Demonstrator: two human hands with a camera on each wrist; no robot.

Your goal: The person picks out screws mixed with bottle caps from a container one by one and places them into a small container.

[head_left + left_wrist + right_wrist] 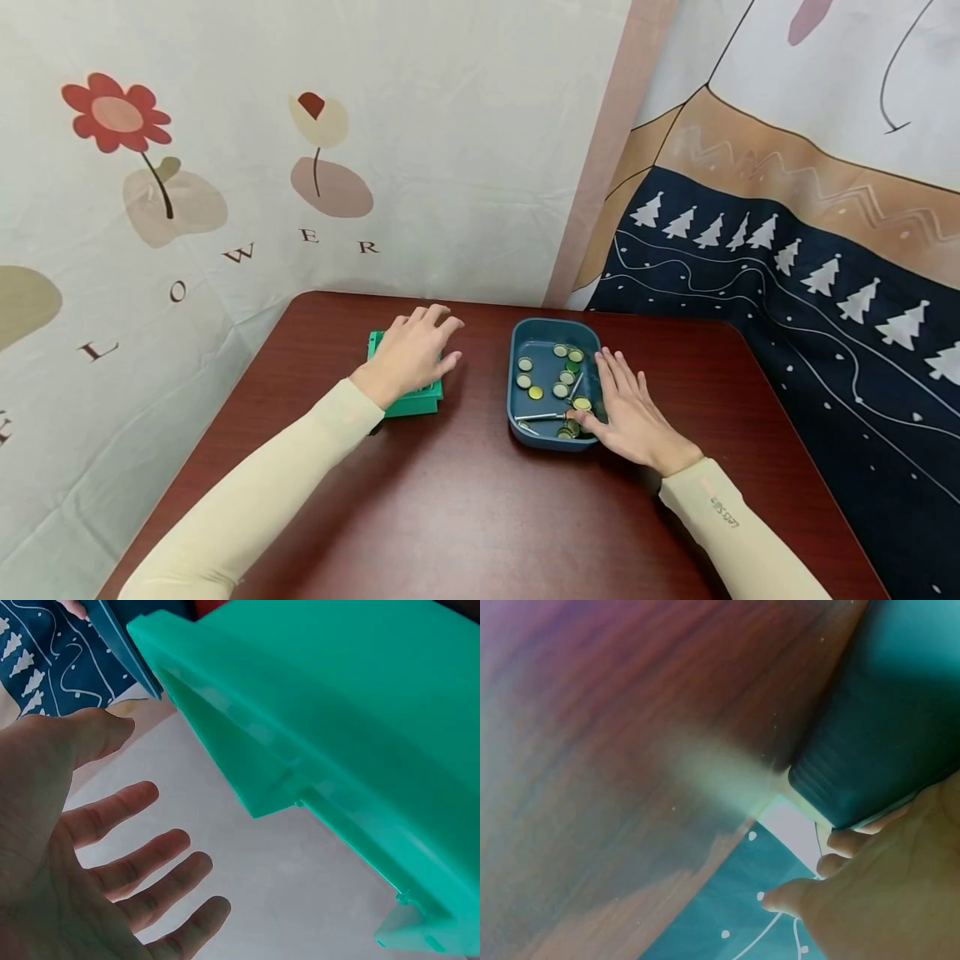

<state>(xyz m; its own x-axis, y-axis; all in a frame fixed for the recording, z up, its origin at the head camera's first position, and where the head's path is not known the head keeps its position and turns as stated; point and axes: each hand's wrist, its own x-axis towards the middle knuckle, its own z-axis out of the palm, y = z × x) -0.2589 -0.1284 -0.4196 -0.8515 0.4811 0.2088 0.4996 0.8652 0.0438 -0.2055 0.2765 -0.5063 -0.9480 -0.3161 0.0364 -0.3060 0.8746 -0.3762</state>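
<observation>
My left hand (408,354) hovers over a green plastic case (414,406) on the left of the table, hiding much of its top. The left wrist view shows those fingers spread and apart from the green case (315,742). A dark blue rectangular tray (555,323) stands at the middle right, with several bottle caps (524,381) and a slim metal tool (538,417) inside. My right hand (637,421) rests along the tray's right side, fingers straight and thumb over the rim. In the right wrist view the tray's outer wall (877,750) is beside the fingers.
The case and tray stand on a dark red-brown table (465,517) with rounded far corners. A pale flower-printed cloth (465,167) hangs behind it. A navy cloth with white trees (795,333) hangs along the right side.
</observation>
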